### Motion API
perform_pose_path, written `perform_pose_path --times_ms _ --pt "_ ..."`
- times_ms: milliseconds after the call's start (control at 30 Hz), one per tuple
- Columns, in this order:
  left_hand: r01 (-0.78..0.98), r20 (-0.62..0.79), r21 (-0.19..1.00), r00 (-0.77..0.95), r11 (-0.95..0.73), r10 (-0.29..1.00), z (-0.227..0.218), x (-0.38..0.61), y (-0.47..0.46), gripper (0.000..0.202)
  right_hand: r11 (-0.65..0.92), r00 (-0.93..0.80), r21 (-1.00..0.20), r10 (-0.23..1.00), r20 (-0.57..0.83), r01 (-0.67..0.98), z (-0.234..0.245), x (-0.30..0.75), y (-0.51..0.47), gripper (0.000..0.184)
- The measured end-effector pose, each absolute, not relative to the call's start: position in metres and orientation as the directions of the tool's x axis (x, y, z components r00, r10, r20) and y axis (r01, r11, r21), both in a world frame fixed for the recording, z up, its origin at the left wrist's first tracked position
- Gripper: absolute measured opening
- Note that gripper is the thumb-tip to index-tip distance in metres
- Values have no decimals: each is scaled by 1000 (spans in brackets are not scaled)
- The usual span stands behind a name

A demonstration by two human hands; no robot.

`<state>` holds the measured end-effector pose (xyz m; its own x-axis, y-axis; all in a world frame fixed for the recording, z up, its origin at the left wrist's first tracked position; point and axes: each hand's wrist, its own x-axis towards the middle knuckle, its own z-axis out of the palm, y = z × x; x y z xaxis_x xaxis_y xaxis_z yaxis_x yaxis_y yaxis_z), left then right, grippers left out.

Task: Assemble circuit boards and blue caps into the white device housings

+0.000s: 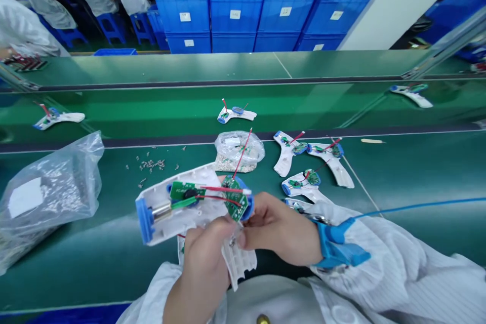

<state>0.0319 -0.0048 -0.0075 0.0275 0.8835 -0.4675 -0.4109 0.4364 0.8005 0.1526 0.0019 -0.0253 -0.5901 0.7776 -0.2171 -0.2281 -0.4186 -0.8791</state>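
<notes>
A white gun-shaped thermometer housing half (207,174) is held up over the bench, its inside facing me. In it sit a green circuit board (189,191), a metal sensor barrel (161,211) and a blue end ring (145,221). A second green board (233,195) with red wires stands by a blue rim. My left hand (208,253) is closed around the handle, thumb on top. My right hand (281,228) is closed at the handle's other edge, thumb pressing near it; its other fingertips are partly hidden behind the housing. Another white part lies below, mostly covered.
More housing halves (286,154) with boards lie to the right; others ride on the green belt (170,111). Small screws (152,164) are scattered left of a clear bag (239,147). A larger bag (56,187) sits far left. A blue wrist-strap cord (417,206) runs right.
</notes>
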Motion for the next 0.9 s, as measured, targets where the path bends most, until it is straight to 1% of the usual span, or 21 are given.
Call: perform_pose_path --times_ms 33,67,100,133,167,200,267,300,367,433,500,567,633,700,767,867,900 --pt "-441 -478 768 90 465 874 -9 30 -3 7 -381 -610 -905 768 -198 -187 -28 153 7 40" --pt "-467 -489 739 126 486 863 -11 28 -1 6 -299 -638 -952 746 -191 -66 -29 156 16 39" --pt "-484 -499 723 127 493 857 -12 26 2 5 -179 -657 -977 725 -208 112 -31 160 30 36" --pt "-489 -509 726 92 484 856 -13 23 6 5 -34 -657 -951 716 -237 306 -32 167 48 32" --pt "-494 -513 736 37 462 857 -15 20 10 5 112 -579 -824 763 -286 555 -33 175 71 28" --pt "-500 -513 750 -27 433 858 -17 17 14 4 130 -481 -736 828 -287 664 -34 185 97 24" --pt "-509 -514 766 -117 393 850 -21 11 23 3 89 -287 -609 928 -235 788 -38 205 153 25" --pt "-509 -521 765 -127 396 844 -24 10 26 2 60 -212 -542 951 -223 839 -41 215 178 29" --pt "-492 -518 773 -126 400 846 -28 8 33 7 -2 -102 -413 968 -230 911 -51 229 220 34" --pt "-472 -517 778 -108 414 849 -30 9 37 13 -32 -54 -316 964 -259 948 -63 237 245 34" --pt "-475 -534 765 -94 434 840 -29 11 40 14 -29 -49 -257 956 -291 966 -73 239 256 32" --pt "-478 -553 751 -77 456 830 -27 13 42 12 -13 -58 -229 952 -300 973 -77 242 257 31" --pt "-460 -531 771 -84 440 843 -23 14 43 8 -1 -60 -214 958 -280 977 -71 250 248 31" --pt "-402 -515 802 -90 441 853 -20 14 42 14 10 -62 -211 968 -242 977 -58 262 225 31" --pt "-312 -530 818 -87 482 843 -18 13 41 16 36 -87 -227 972 -219 973 -43 273 187 30" --pt "-167 -519 848 -76 502 851 -15 13 40 13 116 -202 -298 940 -275 947 -34 280 112 30" --pt "-132 -498 863 -65 487 865 -13 13 39 12 170 -287 -357 908 -306 919 -36 278 88 31"
